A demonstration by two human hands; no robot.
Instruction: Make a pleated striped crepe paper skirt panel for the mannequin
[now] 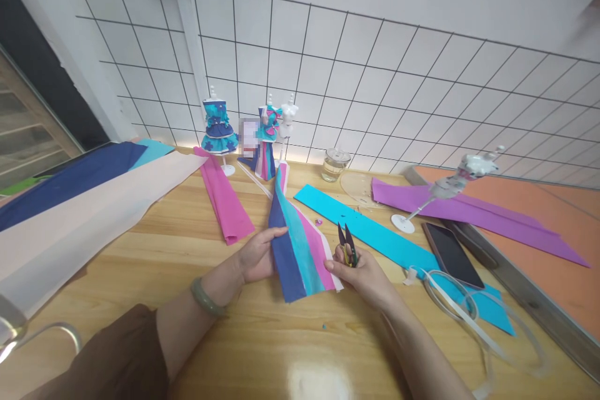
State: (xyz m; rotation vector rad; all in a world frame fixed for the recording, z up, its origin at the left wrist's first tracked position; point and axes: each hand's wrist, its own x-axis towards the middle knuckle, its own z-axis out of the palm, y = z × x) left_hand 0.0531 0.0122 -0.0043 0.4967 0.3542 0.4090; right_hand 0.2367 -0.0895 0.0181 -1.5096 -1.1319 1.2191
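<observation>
A flared panel of crepe-like paper (300, 244), striped navy, turquoise, pink and white, hangs between my hands above the table. My left hand (257, 255) grips its navy left edge, the thumb on top and the fingers hidden behind. On the right, my right hand (363, 272) pinches the white lower edge between thumb and finger. That same hand also holds small black thread snips (347, 242), blades apart and pointing up and away. The panel narrows to a folded tip at the far end, close to the small mannequins.
Behind stand a mannequin in a blue dress (219, 128), a striped-skirt one (269, 137) and a bare one (287, 122). Around lie pink paper (225, 197), turquoise paper (356, 219), purple paper (492, 215), a phone (452, 255), white ribbon (487, 337), a glass (334, 164) and a tilted mannequin (462, 175).
</observation>
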